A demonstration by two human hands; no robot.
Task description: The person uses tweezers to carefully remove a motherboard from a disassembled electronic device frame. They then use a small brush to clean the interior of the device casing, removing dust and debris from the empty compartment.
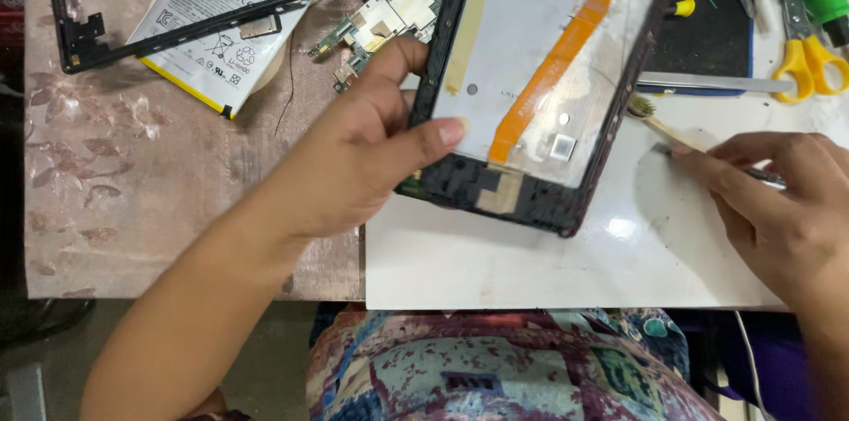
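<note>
Patterned garment point(495, 368) at the bottom edge. Left hand point(354, 156): grip closed on tablet frame point(539, 85), tilted over white board point(548, 271) on bench point(159, 191), orange ribbon cable point(553, 58) inside. Right hand point(778, 209): grip pinching a brush point(659, 125) (bristles just beside the frame's right edge). Bare board below. Battery point(212, 23), scissors point(809, 63) beyond.
</note>
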